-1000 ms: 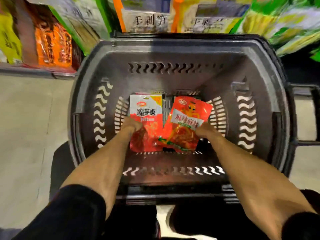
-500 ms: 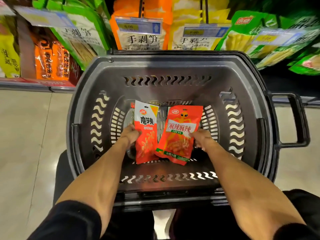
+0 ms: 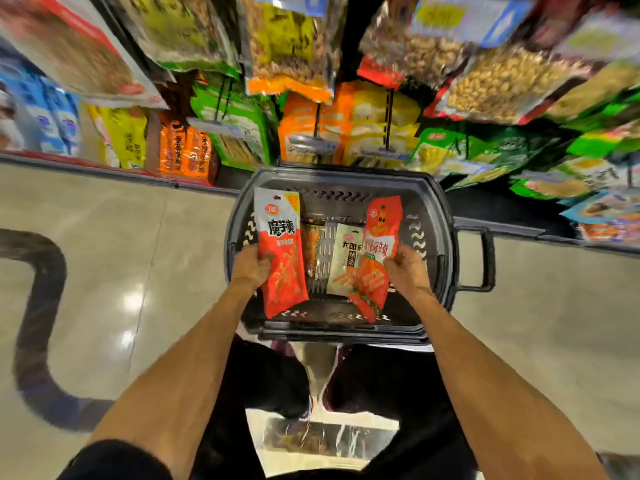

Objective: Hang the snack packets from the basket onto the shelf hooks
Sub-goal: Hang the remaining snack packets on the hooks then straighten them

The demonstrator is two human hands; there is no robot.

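Left hand (image 3: 251, 268) grips the red-and-white snack packet (image 3: 281, 252) at its left edge, packet upright, top near the far rim. Right hand (image 3: 406, 268) pinches the red snack packet (image 3: 381, 242) at its right edge, tilted slightly. Both packets are over the dark grey basket (image 3: 440, 216). Between them, on the basket bottom: a white packet (image 3: 346, 261) and a brownish packet (image 3: 311, 247), partly hidden. Basket side handle (image 3: 485, 259) is on the right. Hanging shelf packets (image 3: 291, 46) fill the top, motion-blurred. Glossy tile floor (image 3: 104, 254).

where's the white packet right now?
Head view: the white packet lies in the basket, right of centre, its right edge hidden behind the red packet that the right hand holds.
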